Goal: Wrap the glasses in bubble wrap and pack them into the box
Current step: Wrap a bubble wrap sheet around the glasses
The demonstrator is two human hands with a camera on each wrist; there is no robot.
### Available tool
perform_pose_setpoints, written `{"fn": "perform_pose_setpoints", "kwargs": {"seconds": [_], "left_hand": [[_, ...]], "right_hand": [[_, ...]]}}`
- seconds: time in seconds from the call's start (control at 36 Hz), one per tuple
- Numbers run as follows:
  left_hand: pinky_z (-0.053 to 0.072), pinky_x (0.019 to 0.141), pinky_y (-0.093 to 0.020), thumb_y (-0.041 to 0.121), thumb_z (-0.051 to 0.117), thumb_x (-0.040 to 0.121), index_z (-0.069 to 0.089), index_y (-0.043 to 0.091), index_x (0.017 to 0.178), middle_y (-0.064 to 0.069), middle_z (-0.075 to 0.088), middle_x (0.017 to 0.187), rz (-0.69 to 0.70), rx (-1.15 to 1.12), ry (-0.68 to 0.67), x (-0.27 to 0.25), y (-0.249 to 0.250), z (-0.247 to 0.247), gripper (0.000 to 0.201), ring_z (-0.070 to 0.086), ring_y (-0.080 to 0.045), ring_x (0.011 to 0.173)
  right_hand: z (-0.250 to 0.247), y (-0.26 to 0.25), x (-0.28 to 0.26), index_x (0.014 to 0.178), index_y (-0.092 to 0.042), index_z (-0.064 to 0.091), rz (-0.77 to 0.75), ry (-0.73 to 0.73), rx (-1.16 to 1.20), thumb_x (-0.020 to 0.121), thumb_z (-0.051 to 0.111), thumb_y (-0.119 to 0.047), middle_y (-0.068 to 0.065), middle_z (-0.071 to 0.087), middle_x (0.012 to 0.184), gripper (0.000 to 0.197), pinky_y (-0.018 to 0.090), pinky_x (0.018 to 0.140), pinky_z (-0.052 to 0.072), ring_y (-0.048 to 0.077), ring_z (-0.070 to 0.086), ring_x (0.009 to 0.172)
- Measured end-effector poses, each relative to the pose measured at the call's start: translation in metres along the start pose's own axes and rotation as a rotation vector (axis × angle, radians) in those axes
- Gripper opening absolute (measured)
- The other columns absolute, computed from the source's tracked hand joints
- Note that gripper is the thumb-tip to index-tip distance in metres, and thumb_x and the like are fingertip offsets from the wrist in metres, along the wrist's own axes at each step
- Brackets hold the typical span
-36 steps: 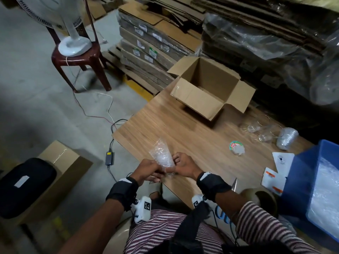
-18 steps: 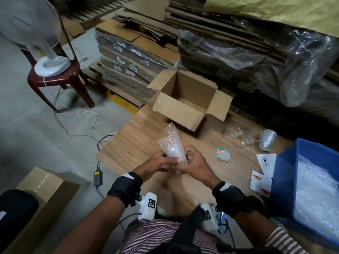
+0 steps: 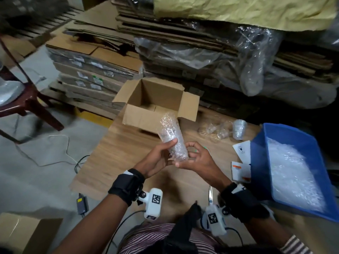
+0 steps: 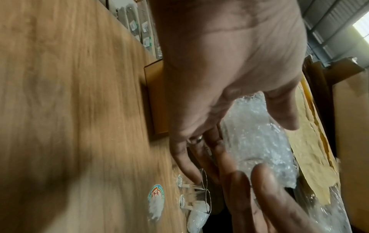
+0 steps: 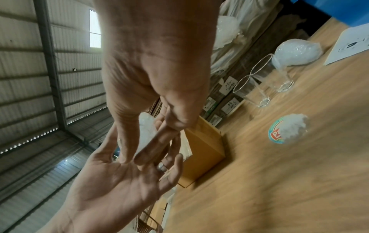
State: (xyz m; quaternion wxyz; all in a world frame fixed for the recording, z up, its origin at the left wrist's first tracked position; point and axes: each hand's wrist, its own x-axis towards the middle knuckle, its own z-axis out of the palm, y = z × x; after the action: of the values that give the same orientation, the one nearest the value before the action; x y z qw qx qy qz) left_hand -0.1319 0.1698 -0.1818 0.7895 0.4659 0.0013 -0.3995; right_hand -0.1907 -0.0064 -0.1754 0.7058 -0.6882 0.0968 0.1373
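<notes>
A glass rolled in bubble wrap (image 3: 171,138) stands tilted in the air above the wooden table (image 3: 128,154), just in front of the open cardboard box (image 3: 156,103). My left hand (image 3: 169,151) grips its middle, thumb across the front; the bundle (image 4: 257,138) lies against that hand's fingers. My right hand (image 3: 185,156) holds the bundle's lower end with curled fingers. In the right wrist view the bundle (image 5: 146,130) shows between both hands. Two bare glasses (image 3: 211,128) (image 3: 222,133) and one wrapped glass (image 3: 238,129) stand to the right of the box.
A blue bin (image 3: 260,143) with bubble wrap sits at the table's right edge, paper cards (image 3: 242,149) beside it. Scissors (image 3: 210,195) lie near my right wrist. A tape roll (image 5: 287,130) lies on the table. Flat cardboard stacks (image 3: 88,70) rise behind.
Both hands have lifted the wrapped glass from the near table edge and carried it forward toward the box. My head has tilted up.
</notes>
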Motion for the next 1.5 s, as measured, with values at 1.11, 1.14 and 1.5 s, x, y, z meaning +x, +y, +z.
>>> {"fn": "perform_pose_setpoints", "kwargs": {"seconds": [1.11, 1.14, 1.5], "left_hand": [[0.060, 0.092, -0.049, 0.015, 0.083, 0.084, 0.048, 0.029, 0.144, 0.005, 0.066, 0.131, 0.067, 0.509, -0.011, 0.038, 0.008, 0.021, 0.071, 0.067, -0.013, 0.113], [0.061, 0.092, -0.048, 0.019, 0.083, 0.083, 0.047, 0.029, 0.146, 0.005, 0.064, 0.133, 0.074, 0.538, -0.015, 0.037, 0.009, 0.021, 0.074, 0.066, -0.015, 0.115], [0.060, 0.085, -0.032, 0.008, 0.080, 0.087, 0.040, 0.032, 0.148, 0.011, 0.057, 0.136, 0.185, 0.735, -0.086, 0.038, 0.012, 0.029, 0.077, 0.059, -0.002, 0.116]], "right_hand": [[-0.054, -0.013, -0.007, 0.097, -0.029, 0.066, -0.215, 0.432, -0.539, 0.078, 0.082, -0.011, -0.010, 0.073, 0.084, 0.031, 0.024, 0.064, 0.057, 0.009, 0.071, 0.066], [-0.055, -0.017, -0.010, 0.093, -0.025, 0.067, -0.289, 0.451, -0.527, 0.079, 0.083, -0.010, -0.010, 0.072, 0.082, 0.026, 0.023, 0.063, 0.057, 0.009, 0.071, 0.070], [-0.048, -0.025, -0.019, 0.111, -0.010, 0.075, -0.729, 0.402, -0.747, 0.084, 0.080, -0.032, -0.003, 0.071, 0.118, 0.035, 0.025, 0.098, 0.051, 0.010, 0.065, 0.114]]}}
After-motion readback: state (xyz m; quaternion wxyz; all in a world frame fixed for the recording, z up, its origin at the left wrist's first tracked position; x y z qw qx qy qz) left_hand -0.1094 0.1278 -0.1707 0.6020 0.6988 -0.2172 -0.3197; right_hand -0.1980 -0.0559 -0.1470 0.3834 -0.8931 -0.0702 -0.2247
